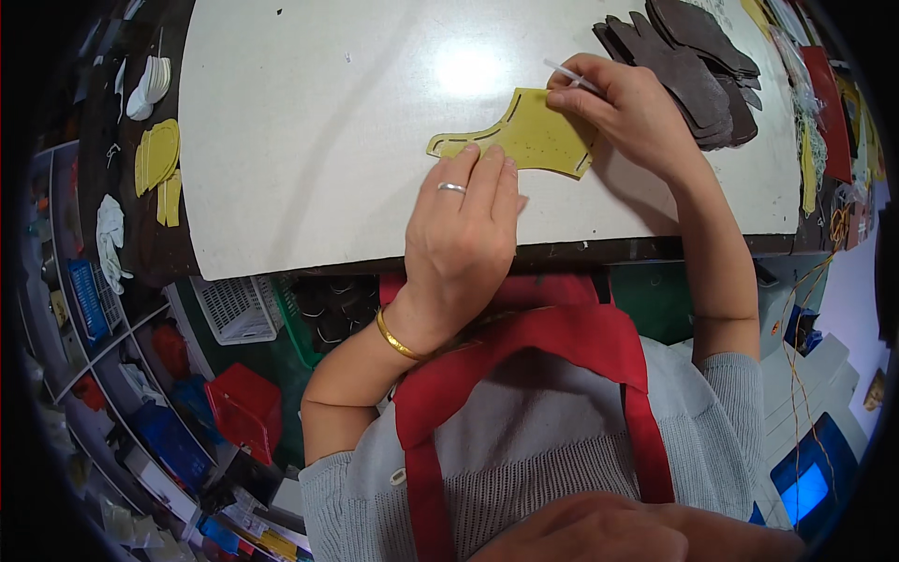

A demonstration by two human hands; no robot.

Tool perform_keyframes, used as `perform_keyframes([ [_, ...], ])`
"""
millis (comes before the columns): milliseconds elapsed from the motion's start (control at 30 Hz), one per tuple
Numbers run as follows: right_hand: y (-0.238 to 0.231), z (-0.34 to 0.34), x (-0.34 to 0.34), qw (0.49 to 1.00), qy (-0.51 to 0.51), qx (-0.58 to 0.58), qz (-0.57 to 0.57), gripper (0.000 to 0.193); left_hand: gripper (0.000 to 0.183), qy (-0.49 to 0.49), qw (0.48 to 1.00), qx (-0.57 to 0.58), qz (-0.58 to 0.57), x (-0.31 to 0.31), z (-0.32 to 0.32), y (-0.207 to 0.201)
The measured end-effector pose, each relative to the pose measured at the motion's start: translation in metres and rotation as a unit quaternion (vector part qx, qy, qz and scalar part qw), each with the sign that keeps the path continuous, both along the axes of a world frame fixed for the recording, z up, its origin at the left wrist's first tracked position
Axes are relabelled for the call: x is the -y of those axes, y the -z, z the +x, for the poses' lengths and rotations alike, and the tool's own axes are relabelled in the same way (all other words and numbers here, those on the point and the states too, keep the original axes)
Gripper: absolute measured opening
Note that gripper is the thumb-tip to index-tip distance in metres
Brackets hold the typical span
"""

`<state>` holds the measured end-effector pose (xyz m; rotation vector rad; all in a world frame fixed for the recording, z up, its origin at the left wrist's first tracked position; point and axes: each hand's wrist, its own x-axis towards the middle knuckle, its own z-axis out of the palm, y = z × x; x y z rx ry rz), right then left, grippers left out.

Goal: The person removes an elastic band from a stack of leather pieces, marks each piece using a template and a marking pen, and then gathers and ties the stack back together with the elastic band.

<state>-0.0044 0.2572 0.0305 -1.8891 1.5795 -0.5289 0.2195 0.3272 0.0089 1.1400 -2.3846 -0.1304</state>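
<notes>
A yellow flat template (538, 134) with dark slots along its edges and small dots in its middle lies near the front of the white tabletop. My left hand (464, 215), wearing a silver ring, rests on its lower left part, fingers stretched out and pressed down. At the upper right corner of the template is my right hand (629, 110), closed around a thin white pen (573, 75) that slants up past the fingers. Whether those fingertips also pinch the template's edge I cannot tell. Right behind this hand sits a pile of dark brown cut pieces (688, 75).
The white tabletop (300, 169) ends at a dark front edge close to my body. More yellow pieces (157, 159), a white spool (150, 89) and a white glove (110, 239) lie at the left. Below stand a white crate (234, 309) and a red bin (245, 407).
</notes>
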Motion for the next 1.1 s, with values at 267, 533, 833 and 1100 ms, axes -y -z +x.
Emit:
perform_keyframes([
  [267,0.001,-0.013,-0.007,0.999,0.021,-0.027,-0.014,0.027,0.036,0.015,0.995,0.101,-0.017,0.015,-0.001,-0.012],
  [533,0.000,-0.010,-0.006,0.990,0.008,-0.121,-0.076,0.026,0.037,0.030,0.995,0.086,-0.036,0.010,-0.009,-0.012],
  [833,-0.022,0.019,0.000,0.960,-0.057,-0.048,-0.270,0.025,0.034,0.019,0.994,0.073,-0.080,-0.001,-0.025,0.002],
  [1100,-0.005,0.073,0.016,0.968,-0.207,0.026,-0.140,0.040,0.034,0.024,0.996,0.062,-0.053,-0.007,-0.021,0.002],
])
